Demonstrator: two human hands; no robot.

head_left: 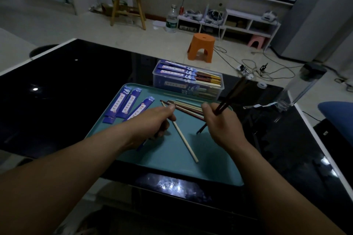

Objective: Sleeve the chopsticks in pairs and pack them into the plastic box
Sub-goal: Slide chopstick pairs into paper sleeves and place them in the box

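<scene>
My right hand [221, 124] grips a pair of dark brown chopsticks [232, 94], held upright and tilted to the right, tips near the teal tray [172, 160]. My left hand [152, 122] is curled over a blue paper sleeve [142, 145] whose end shows below my wrist. A pale chopstick [186, 144] lies diagonally on the tray between my hands. Several loose chopsticks [185, 107] lie in a pile behind them. Three blue sleeves [124, 104] lie at the tray's left. The clear plastic box [188, 82] behind the tray holds several sleeved pairs.
The tray sits on a black glossy table [66, 89]. A clear container with a dark lid [303, 86] stands at the table's right edge. An orange stool [201, 47], cables and a low white shelf are on the floor beyond.
</scene>
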